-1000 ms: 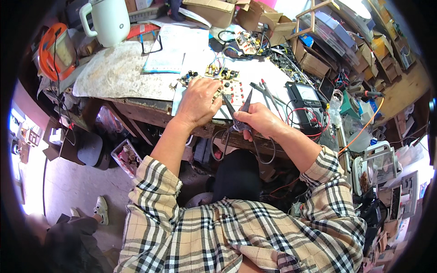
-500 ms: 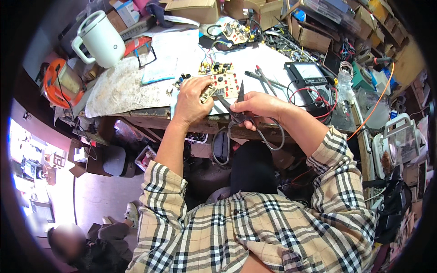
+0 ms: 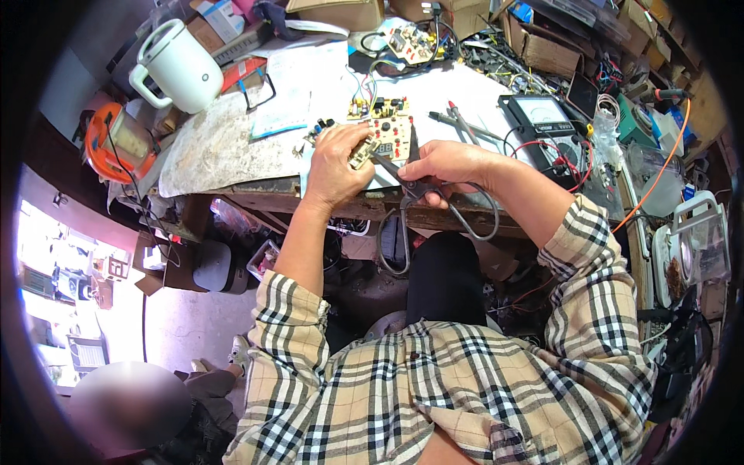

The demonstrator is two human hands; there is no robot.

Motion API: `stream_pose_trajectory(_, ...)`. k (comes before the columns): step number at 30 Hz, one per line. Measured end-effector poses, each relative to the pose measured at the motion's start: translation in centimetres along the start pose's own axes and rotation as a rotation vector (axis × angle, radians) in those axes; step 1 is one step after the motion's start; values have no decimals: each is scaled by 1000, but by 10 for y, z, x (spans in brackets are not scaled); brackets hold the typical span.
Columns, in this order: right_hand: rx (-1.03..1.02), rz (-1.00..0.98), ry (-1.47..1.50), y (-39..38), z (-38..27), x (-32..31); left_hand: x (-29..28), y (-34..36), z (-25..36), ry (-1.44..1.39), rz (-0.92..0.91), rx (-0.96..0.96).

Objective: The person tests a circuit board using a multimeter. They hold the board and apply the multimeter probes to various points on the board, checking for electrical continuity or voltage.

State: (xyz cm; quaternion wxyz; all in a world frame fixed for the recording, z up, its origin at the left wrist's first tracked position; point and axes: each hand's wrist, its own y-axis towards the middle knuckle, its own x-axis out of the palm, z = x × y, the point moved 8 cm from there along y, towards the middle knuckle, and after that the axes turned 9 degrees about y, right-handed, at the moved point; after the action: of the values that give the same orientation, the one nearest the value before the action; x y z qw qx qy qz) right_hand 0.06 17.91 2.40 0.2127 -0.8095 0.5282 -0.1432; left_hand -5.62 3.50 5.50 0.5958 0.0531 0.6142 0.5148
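Circuit board piece (image 3: 361,154), light, stiff, brittle, pinched edgewise in closed left hand (image 3: 338,159); right hand (image 3: 448,164) grips part-open scissors (image 3: 411,182).

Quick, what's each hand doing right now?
Left hand: closed on a small circuit board piece.
Right hand: closed on large scissors, blades open toward that piece.

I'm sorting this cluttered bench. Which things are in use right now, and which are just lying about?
In use: left hand holding a small part; right hand holding scissors.

Lying about: white jug, meter, circuit board, red-tipped probes, cardboard boxes.
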Motion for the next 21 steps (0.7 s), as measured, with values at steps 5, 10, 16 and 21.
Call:
stream_pose_trajectory(5,-63,-43,-92,3,5,-2,-1,-1,-1,11,-40,-19)
stream_pose_trajectory(10,-97,20,-114,-2,3,0,-1,-1,0,-7,-35,-15)
stream_pose_trajectory(16,-34,-12,-100,-9,1,-7,2,0,2,5,-51,-16)
stream_pose_trajectory(21,-346,198,-314,-54,-85,-35,-36,-15,-4,-55,290,-85)
